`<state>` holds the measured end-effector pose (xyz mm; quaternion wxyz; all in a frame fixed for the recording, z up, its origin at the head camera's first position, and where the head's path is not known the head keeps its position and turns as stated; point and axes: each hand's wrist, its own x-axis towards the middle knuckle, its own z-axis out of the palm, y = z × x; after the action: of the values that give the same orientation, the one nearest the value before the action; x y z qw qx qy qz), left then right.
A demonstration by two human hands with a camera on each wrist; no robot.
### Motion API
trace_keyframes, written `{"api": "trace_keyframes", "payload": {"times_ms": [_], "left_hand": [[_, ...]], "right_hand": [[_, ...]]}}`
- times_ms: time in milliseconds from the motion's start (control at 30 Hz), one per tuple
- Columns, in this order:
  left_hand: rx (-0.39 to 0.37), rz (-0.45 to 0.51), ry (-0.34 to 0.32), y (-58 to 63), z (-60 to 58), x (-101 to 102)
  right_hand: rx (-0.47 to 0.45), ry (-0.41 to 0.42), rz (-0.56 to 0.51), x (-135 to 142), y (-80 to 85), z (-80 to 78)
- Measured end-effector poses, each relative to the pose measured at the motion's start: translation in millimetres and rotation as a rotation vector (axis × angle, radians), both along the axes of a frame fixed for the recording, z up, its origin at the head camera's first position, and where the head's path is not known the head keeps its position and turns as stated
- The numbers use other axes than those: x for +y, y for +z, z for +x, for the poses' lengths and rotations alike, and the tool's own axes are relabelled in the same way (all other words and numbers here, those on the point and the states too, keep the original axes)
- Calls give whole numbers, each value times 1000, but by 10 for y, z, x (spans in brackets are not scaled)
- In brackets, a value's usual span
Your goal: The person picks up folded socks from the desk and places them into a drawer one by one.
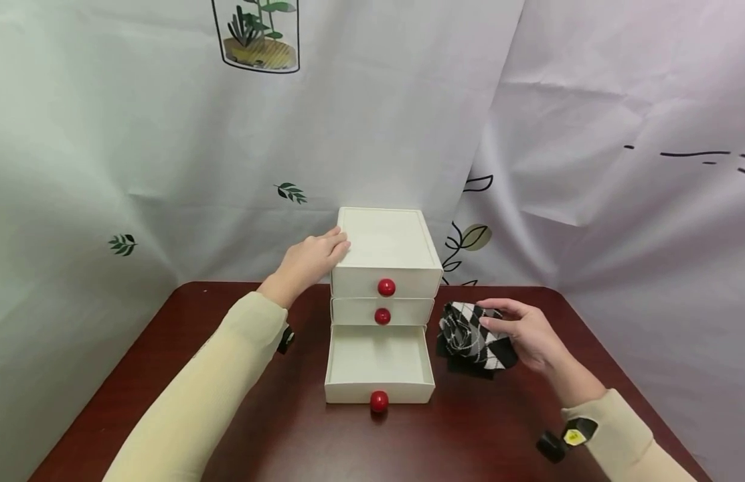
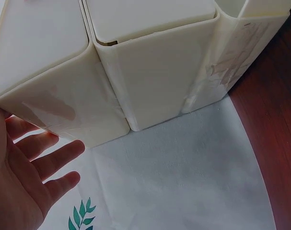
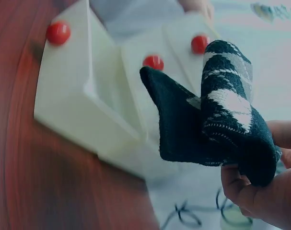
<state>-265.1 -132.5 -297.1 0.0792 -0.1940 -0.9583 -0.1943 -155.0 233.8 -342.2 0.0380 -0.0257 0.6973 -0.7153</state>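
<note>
A white three-drawer cabinet [image 1: 385, 237] with red knobs stands at the back of the table. Its bottom drawer [image 1: 378, 393] is pulled out, and its inside looks bare. My left hand [image 1: 308, 262] rests at the cabinet's upper left edge; in the left wrist view its fingers [image 2: 59, 160] are spread loosely beside the side wall. To the right of the drawer, my right hand [image 1: 523, 331] grips a rolled black, grey and white argyle sock [image 1: 471, 337] above the table. In the right wrist view the sock [image 3: 229, 96] is partly rolled, with a black end sticking out.
The dark red wooden table [image 1: 300, 435] has rounded far corners. Behind it hangs a pale curtain [image 1: 227, 167] with printed leaves, close to the cabinet's back. The upper two drawers, with red knobs [image 1: 386, 287], are pushed in.
</note>
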Motion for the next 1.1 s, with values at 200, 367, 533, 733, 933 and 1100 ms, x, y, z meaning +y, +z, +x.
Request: {"api": "trace_keyframes", "payload": {"times_ms": [200, 367, 533, 733, 933, 1100], "left_hand": [[-4, -5, -11, -15, -17, 2], [-6, 0, -16, -33, -22, -35], [2, -3, -23, -28, -15, -32], [22, -16, -18, -28, -16, 13], [26, -16, -9, -42, -21, 12], [34, -12, -7, -21, 9, -31]], "right_hand": [[-23, 45, -32, -408, 3, 5], [-77, 72, -71, -797, -37, -38], [-109, 87, -138, -1096, -113, -84], [-143, 55, -194, -1296, -271, -146], [-175, 9, -192, -1433, -473, -185], [-184, -31, -146, -1512, -617, -201]]}}
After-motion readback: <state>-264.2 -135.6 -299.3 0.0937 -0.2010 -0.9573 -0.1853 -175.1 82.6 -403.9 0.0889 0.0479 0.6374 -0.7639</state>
